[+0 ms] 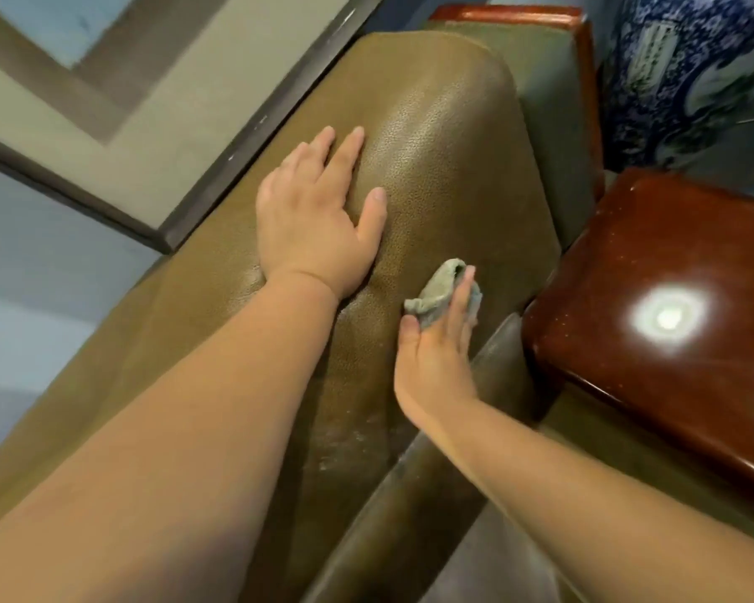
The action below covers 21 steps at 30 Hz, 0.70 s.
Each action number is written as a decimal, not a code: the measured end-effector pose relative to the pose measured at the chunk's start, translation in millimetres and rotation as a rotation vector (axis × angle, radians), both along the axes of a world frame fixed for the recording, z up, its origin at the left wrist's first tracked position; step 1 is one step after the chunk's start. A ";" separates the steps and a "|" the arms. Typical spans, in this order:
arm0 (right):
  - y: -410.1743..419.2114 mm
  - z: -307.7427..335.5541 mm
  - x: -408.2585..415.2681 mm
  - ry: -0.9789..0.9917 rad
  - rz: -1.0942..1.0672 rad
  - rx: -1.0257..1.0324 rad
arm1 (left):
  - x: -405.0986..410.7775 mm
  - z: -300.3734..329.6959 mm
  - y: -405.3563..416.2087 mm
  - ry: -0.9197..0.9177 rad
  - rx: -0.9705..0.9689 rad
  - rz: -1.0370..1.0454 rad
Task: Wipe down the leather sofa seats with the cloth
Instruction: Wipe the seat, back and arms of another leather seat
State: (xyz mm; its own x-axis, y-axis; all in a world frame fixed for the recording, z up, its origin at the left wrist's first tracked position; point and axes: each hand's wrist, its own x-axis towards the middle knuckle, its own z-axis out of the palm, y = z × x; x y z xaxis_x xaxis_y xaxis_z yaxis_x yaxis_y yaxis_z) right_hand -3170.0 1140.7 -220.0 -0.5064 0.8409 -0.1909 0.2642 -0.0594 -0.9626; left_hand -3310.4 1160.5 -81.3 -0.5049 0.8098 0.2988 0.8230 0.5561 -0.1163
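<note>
The olive-brown leather sofa back cushion (445, 137) fills the middle of the view, with whitish dusty marks lower down. My left hand (314, 219) lies flat on its top, fingers straight and spread. My right hand (438, 354) presses a small crumpled grey-green cloth (436, 291) against the cushion's front face, thumb under the cloth and fingers straight over it. Below the cushion runs the darker leather seat (410, 507).
A glossy red-brown wooden armrest (654, 324) with a bright light glare stands at the right. A blue-and-white porcelain vase (693, 80) stands behind it. A dark-framed picture (118, 124) hangs on the wall behind the sofa at the left.
</note>
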 end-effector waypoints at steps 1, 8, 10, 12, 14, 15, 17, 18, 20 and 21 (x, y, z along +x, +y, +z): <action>20.3 2.4 -1.0 -0.054 -0.038 -0.043 | 1.7 4.0 -1.0 -0.007 -0.045 0.012; 8.1 60.3 10.3 -0.011 0.346 0.338 | 15.4 34.8 -66.2 -0.228 -0.327 -0.089; -10.2 63.5 12.7 -0.043 0.486 0.562 | 18.8 36.2 -117.5 -0.147 -0.369 -0.151; 13.0 56.9 2.3 -0.118 0.334 0.534 | 20.3 27.3 -142.7 -0.077 -0.358 -0.167; 54.2 51.6 -13.7 -0.176 0.053 0.269 | 17.7 16.1 -141.1 -0.005 -0.309 -0.158; 67.3 50.1 -18.1 -0.192 -0.079 0.101 | 16.8 11.6 -139.0 0.020 -0.290 -0.157; 52.3 50.1 -22.9 -0.185 -0.154 -0.019 | 14.1 3.0 -139.8 0.045 -0.248 -0.183; 25.2 47.9 -21.6 -0.156 -0.102 0.058 | 11.8 -0.4 -140.9 0.049 -0.229 -0.197; -51.8 48.3 -9.8 -0.081 0.154 0.301 | 9.0 -1.2 -143.8 0.040 -0.201 -0.211; -81.3 47.3 -0.3 -0.064 0.282 0.370 | 8.1 -0.6 -143.5 0.034 -0.179 -0.220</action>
State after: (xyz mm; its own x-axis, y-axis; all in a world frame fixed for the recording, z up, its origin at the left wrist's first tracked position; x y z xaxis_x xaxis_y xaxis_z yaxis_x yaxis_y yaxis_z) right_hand -3170.3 1059.3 -172.6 -0.7222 0.6893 0.0575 0.2801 0.3675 -0.8868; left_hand -3302.3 1017.0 -81.8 -0.3033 0.9403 0.1544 0.9156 0.3325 -0.2261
